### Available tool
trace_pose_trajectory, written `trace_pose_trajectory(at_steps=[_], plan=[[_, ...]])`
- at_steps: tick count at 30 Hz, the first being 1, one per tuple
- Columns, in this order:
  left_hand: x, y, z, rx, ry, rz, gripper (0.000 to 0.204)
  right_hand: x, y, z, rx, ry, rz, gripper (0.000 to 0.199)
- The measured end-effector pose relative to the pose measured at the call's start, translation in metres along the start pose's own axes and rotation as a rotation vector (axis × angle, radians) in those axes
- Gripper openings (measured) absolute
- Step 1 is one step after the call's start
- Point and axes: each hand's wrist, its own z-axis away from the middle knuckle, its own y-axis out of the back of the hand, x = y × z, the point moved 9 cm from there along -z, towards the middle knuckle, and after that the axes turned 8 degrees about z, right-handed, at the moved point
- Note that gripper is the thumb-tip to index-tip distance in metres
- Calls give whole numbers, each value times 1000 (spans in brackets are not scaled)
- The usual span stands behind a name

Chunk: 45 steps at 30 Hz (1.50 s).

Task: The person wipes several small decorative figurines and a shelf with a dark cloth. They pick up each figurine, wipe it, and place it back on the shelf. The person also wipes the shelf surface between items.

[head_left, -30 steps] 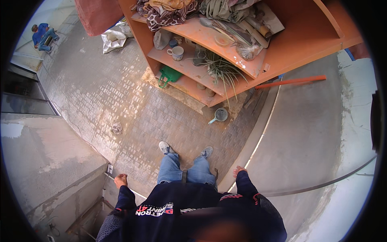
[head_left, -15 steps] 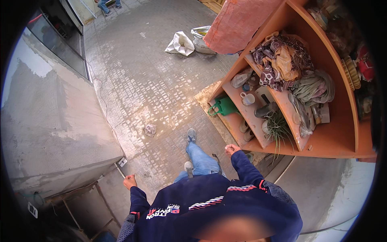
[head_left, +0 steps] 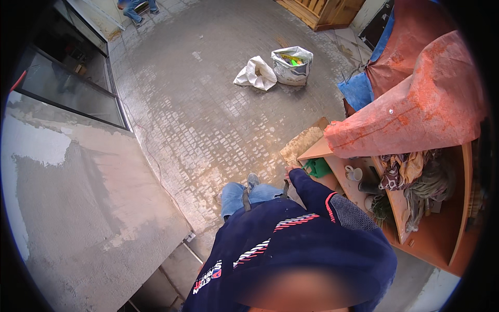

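My right hand (head_left: 290, 169) is beside the near left corner of an orange-brown shelf unit (head_left: 434, 246). It is small and partly covered by the dark blue sleeve, so its grip does not show clearly. Close to that hand, a green plastic container (head_left: 317, 167) sits in the shelf's first compartment. A white mug (head_left: 354, 173) stands in the compartment beside it, and bundled patterned cloths (head_left: 410, 169) lie farther right. My left hand is out of sight, hidden beyond my torso.
A faded red sheet (head_left: 405, 114) hangs over the shelf's far part. Two white sacks, one limp (head_left: 258, 74) and one filled (head_left: 291, 67), stand on the paving. A plastered wall (head_left: 99, 208) runs along the left. Far back, a person's jeans-clad legs (head_left: 136, 13) show.
I have moved forward and the view has shifted. The sacks and more of the red sheet now show. My right hand has come next to the shelf; my left hand has gone from view.
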Motion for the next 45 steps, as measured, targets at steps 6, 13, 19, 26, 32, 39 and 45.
trace_pose_trajectory(at_steps=[6,13,19,26,32,39,45], plan=[[132,-70,-88,-178,97,191,24,-369,-207,-49,-262,462,337,28],[334,-113,-255,-360,239,44,32,-519,-241,-162,-208,558,145,24],[650,-114,-421,-309,103,-138,39,-486,-96,-200,154,47,92,25],[1089,-219,-552,-335,-409,53,37,-346,-81,-237,237,-601,-457,29],[1154,-332,-529,-308,-292,-172,24,-439,-117,-339,140,-612,-606,31],[1141,-509,-476,-633,24,-452,28,-846,98,-469,340,87,-522,27],[1277,-686,-484,-822,-96,-260,21,-975,255,-573,485,116,-516,26]])
